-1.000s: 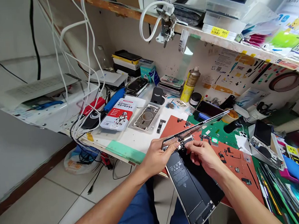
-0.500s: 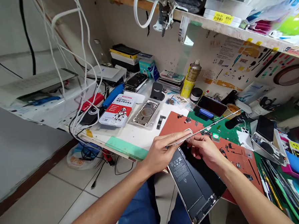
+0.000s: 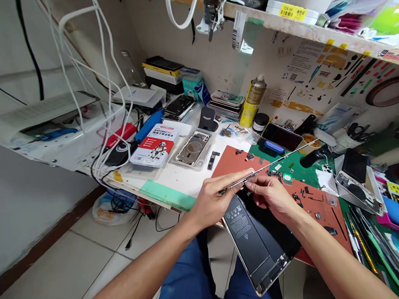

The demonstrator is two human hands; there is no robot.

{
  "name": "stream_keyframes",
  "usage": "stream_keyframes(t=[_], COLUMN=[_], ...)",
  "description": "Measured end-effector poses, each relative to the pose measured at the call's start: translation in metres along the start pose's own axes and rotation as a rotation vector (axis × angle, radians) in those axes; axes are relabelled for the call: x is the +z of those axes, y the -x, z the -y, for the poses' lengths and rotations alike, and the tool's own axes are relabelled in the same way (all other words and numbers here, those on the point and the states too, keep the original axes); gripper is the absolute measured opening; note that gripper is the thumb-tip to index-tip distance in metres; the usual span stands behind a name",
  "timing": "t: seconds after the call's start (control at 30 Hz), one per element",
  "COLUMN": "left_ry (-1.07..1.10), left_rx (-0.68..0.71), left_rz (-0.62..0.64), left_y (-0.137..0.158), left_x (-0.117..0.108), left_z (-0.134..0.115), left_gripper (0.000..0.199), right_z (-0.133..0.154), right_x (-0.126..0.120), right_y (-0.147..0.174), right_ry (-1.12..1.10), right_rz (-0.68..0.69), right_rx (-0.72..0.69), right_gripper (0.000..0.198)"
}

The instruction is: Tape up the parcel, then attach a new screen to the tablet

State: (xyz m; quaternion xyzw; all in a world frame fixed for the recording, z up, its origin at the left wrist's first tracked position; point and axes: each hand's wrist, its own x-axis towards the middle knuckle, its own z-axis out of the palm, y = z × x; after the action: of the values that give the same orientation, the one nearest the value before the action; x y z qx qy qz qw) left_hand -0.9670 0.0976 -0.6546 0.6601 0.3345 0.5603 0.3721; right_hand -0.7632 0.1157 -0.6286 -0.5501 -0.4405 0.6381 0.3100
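An opened tablet [image 3: 246,236] lies tilted over the desk's front edge and my lap, its black batteries showing. Its screen panel [image 3: 280,159], seen almost edge-on, stands raised at the tablet's far end. My left hand [image 3: 213,198] grips that panel near its left end, fingers stretched along the back and thumb beneath. Under the panel, my right hand [image 3: 267,193] has its fingers pinched together at the tablet's far edge, close to the left fingertips. Whatever the pinch holds is too small or hidden to make out.
An orange mat [image 3: 232,161] with several small parts lies on a green mat [image 3: 307,168]. Tweezers and other tools [image 3: 375,247] are at right. A phone housing [image 3: 193,148] and a battery box [image 3: 155,145] stand left. White cables [image 3: 107,83] hang at far left.
The camera view has shifted slightly. My right fingers have moved a little along the tablet's far edge toward the left; my left hand keeps its hold on the screen panel.
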Motion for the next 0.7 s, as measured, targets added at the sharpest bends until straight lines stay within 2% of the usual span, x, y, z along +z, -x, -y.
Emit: stream_keyframes(t=[0.1, 0.27, 0.43, 0.7], left_ry=[0.0, 0.009, 0.002, -0.024], left_rx=[-0.015, 0.007, 0.028, 0.134], left_rz=[-0.016, -0.018, -0.002, 0.11], left_y=[0.001, 0.002, 0.0, -0.001], left_x=[0.0, 0.001, 0.001, -0.001], left_z=[0.002, 0.002, 0.0, -0.009], left_gripper=[0.027, 0.029, 0.033, 0.06], right_z=[0.0, 0.003, 0.004, -0.004], right_x=[0.001, 0.004, 0.006, 0.003], right_y=[0.0, 0.0, -0.001, -0.007], right_ry=[0.008, -0.009, -0.003, 0.056], right_rz=[-0.016, -0.031, -0.048, -0.06], right_rx=[0.007, 0.046, 0.079, 0.042], right_gripper=[0.043, 0.024, 0.026, 0.021])
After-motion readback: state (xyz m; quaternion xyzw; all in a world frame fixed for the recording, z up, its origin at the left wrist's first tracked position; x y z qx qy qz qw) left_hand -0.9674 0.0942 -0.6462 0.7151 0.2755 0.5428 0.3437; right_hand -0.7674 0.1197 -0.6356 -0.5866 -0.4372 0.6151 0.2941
